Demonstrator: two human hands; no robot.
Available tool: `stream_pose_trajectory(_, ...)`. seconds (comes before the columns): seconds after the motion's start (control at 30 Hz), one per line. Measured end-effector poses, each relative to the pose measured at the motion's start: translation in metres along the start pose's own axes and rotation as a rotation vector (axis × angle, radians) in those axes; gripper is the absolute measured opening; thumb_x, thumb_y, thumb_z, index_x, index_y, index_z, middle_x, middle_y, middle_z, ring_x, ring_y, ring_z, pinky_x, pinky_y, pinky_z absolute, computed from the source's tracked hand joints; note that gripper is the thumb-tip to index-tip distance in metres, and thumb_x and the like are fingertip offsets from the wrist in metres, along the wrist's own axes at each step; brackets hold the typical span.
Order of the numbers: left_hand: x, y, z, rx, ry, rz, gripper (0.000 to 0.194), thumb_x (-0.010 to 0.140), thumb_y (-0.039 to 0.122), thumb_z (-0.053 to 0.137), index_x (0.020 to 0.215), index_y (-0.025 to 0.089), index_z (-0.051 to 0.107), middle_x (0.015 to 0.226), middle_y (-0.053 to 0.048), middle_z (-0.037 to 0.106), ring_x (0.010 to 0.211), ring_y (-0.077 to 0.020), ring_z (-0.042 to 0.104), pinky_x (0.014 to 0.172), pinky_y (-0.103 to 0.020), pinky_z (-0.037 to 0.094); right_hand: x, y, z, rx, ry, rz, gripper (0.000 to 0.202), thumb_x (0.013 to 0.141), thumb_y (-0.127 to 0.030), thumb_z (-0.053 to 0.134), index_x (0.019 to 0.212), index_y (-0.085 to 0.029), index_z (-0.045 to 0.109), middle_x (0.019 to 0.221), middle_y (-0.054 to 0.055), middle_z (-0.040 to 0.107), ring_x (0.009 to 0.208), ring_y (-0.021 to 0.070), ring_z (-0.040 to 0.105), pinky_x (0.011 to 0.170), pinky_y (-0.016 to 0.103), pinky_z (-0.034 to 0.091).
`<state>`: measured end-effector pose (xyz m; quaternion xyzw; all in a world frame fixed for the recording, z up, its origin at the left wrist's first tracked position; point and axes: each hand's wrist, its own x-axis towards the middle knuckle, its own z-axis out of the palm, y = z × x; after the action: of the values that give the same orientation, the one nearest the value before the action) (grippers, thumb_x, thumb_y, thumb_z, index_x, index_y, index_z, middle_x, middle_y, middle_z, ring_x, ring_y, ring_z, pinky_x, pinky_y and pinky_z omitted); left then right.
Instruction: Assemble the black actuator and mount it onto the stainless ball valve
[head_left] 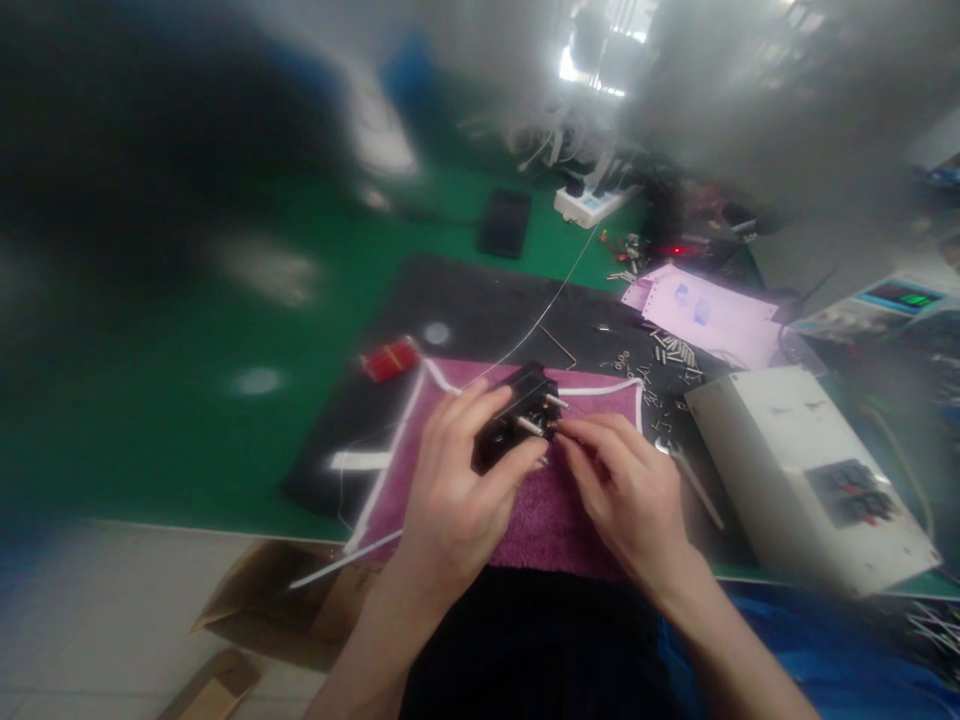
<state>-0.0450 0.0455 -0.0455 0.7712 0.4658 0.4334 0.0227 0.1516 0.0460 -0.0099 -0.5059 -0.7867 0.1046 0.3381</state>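
We see a small black block (516,415) held just above a purple towel (540,525), near the towel's far edge and roughly mid-frame. Short silvery pins stick out of the block's right face; how many, we cannot tell through the blur.

Our left hand (457,490) wraps the block from the left and below, thumb under its near end and fingers curled over the top, closed firmly on it. Our right hand (626,495) comes in from the right, thumb and forefinger pinched narrow at the pins on the block's right face. Whether they grip a pin or only touch it, we cannot tell.

The towel has a white edging and lies on a black mat (465,310), which lies on a green bench top (187,420). A thin wire (551,300) runs from the block away across the mat. A small red part (388,358) sits on the mat, left of the towel's far corner. Loose small metal pieces (667,355) are scattered right of the towel. A white box (802,475) with black sockets stands at the right, well apart from the hands. Pale paper sheets (709,315) lie beyond the scattered pieces. A dark phone (505,222) and a white power strip (592,203) sit farther back. Cardboard (277,600) shows below the bench edge at lower left.
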Motion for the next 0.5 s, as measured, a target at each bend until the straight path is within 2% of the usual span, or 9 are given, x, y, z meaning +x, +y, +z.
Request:
stream_pose_trajectory(0.07, 0.000, 0.000, 0.000, -0.004, 0.003, 0.005, 0.033, 0.089, 0.013, 0.078, 0.117, 0.030, 0.073, 0.149, -0.008, 0.051, 0.147, -0.0352, 0.046, 0.118, -0.064, 0.044, -0.001, 0.000, 0.002, -0.048, 0.007, -0.001, 0.013, 0.103, -0.018, 0.064, 0.115, -0.016, 0.069, 0.108, 0.004, 0.073, 0.095, 0.0122, 0.069, 0.083, 0.024, 0.052)
stream_pose_trajectory(0.13, -0.001, 0.000, 0.000, -0.004, 0.005, 0.009, 0.033, 0.088, 0.013, 0.078, 0.117, 0.030, 0.074, 0.149, -0.008, 0.051, 0.146, -0.0355, 0.046, 0.117, -0.064, 0.044, 0.000, 0.000, 0.004, -0.109, 0.006, 0.014, 0.009, 0.104, -0.023, 0.064, 0.107, -0.016, 0.070, 0.099, 0.003, 0.072, 0.083, 0.0126, 0.067, 0.074, 0.026, 0.048)
stream_pose_trajectory(0.23, -0.001, -0.001, 0.001, 0.007, 0.001, 0.008, 0.032, 0.088, 0.013, 0.079, 0.116, 0.029, 0.074, 0.148, -0.009, 0.052, 0.146, -0.0356, 0.047, 0.117, -0.063, 0.045, 0.002, -0.002, 0.009, -0.204, -0.018, 0.044, 0.029, 0.108, -0.031, 0.058, 0.084, -0.017, 0.066, 0.076, 0.001, 0.062, 0.063, 0.0122, 0.055, 0.060, 0.031, 0.036)
stream_pose_trajectory(0.33, -0.002, 0.000, 0.000, 0.012, 0.004, 0.013, 0.031, 0.088, 0.013, 0.079, 0.115, 0.028, 0.074, 0.147, -0.009, 0.053, 0.145, -0.0350, 0.048, 0.117, -0.063, 0.046, 0.003, -0.003, 0.008, -0.268, -0.059, 0.070, 0.046, 0.111, -0.037, 0.049, 0.070, -0.019, 0.058, 0.066, 0.000, 0.054, 0.055, 0.0121, 0.048, 0.057, 0.034, 0.027)
stream_pose_trajectory(0.43, -0.001, 0.001, -0.001, 0.014, 0.002, 0.010, 0.029, 0.090, 0.012, 0.077, 0.114, 0.028, 0.075, 0.147, -0.009, 0.052, 0.145, -0.0349, 0.048, 0.117, -0.064, 0.045, 0.009, 0.003, -0.005, -0.300, -0.096, 0.106, 0.050, 0.113, -0.040, 0.041, 0.071, -0.020, 0.057, 0.065, -0.001, 0.056, 0.055, 0.0112, 0.051, 0.058, 0.031, 0.030)
stream_pose_trajectory(0.5, -0.001, 0.002, -0.002, 0.010, -0.013, 0.002, 0.030, 0.090, 0.010, 0.076, 0.114, 0.028, 0.075, 0.147, -0.010, 0.052, 0.146, -0.0357, 0.046, 0.117, -0.065, 0.044, 0.023, 0.012, -0.016, -0.339, -0.103, 0.144, 0.045, 0.113, -0.042, 0.042, 0.080, -0.020, 0.062, 0.071, -0.002, 0.062, 0.061, 0.0114, 0.058, 0.061, 0.028, 0.035)
